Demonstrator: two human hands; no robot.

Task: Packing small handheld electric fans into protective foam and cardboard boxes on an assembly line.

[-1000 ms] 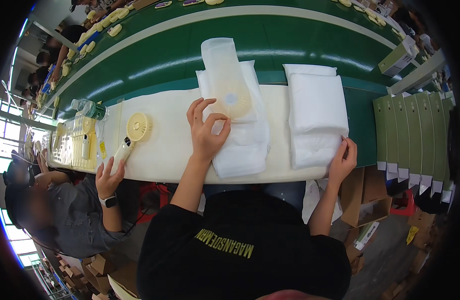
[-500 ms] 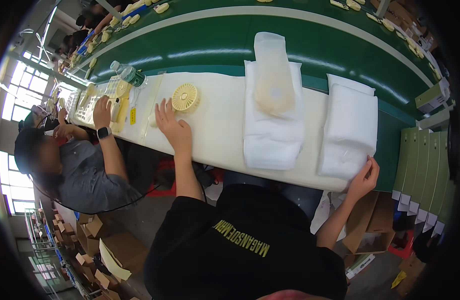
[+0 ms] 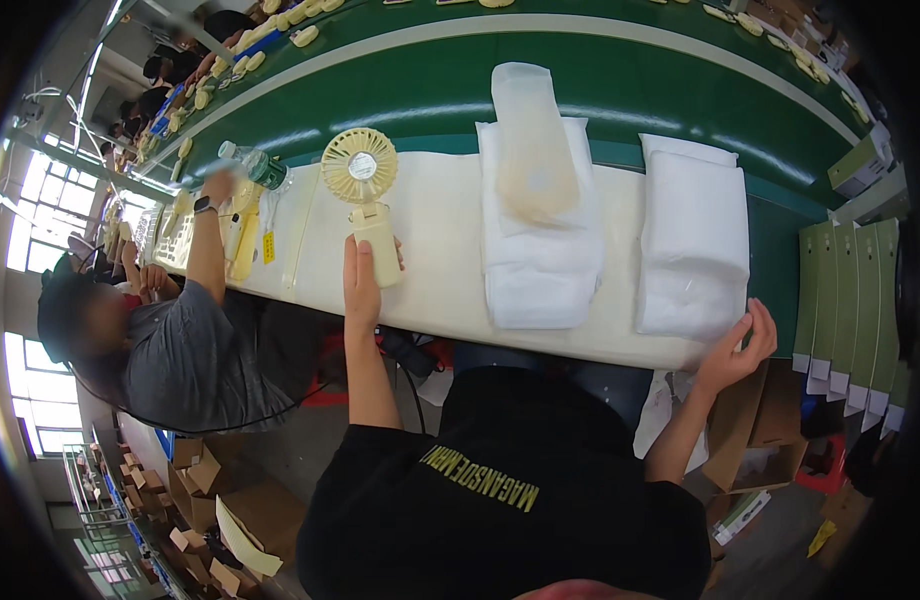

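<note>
My left hand [image 3: 362, 285] is closed round the handle of a cream handheld fan [image 3: 377, 243], lifted over the left part of the white bench top. The fan's round slatted head [image 3: 360, 166] points away from me. My right hand [image 3: 737, 348] is at the front right corner of a stack of white bags [image 3: 693, 240]; its fingers are apart and hold nothing that I can see. Between my hands lies another stack of white bags [image 3: 540, 290]. On it rests a frosted bag [image 3: 526, 100] with a pale, rounded thing showing through.
Behind the bench [image 3: 435, 240] runs a green conveyor [image 3: 420, 95]. To my left a co-worker [image 3: 195, 340] reaches toward a water bottle [image 3: 252, 165]. Green dividers [image 3: 848, 300] stand at the right, above an open cardboard box [image 3: 755, 430].
My left hand has taken hold of the fan and raised it from the bench. My right hand has shifted slightly right and its fingers have opened. The co-worker's hand has moved toward the bottle.
</note>
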